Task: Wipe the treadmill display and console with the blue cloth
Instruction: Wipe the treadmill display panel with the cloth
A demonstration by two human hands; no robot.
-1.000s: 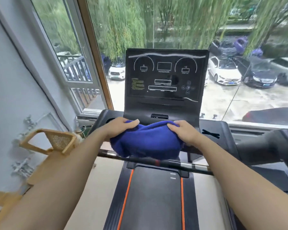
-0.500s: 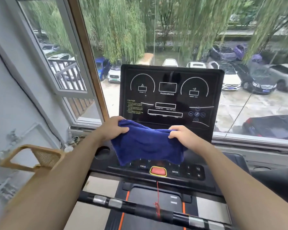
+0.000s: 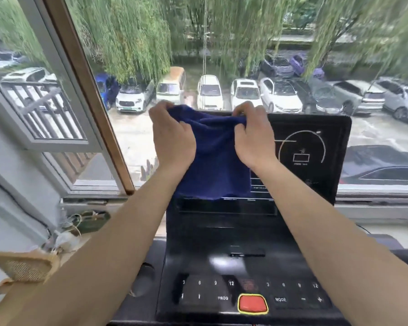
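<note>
Head: blue cloth (image 3: 212,158) over display (image 3: 311,147)

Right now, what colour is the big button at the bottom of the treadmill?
Red, with a yellow outline: the button shows best in the head view.

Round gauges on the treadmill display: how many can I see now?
1. The round gauge is on the right side of the display. The blue cloth, held up by the left hand and right hand, covers the left side, so another may be hidden there.
</note>
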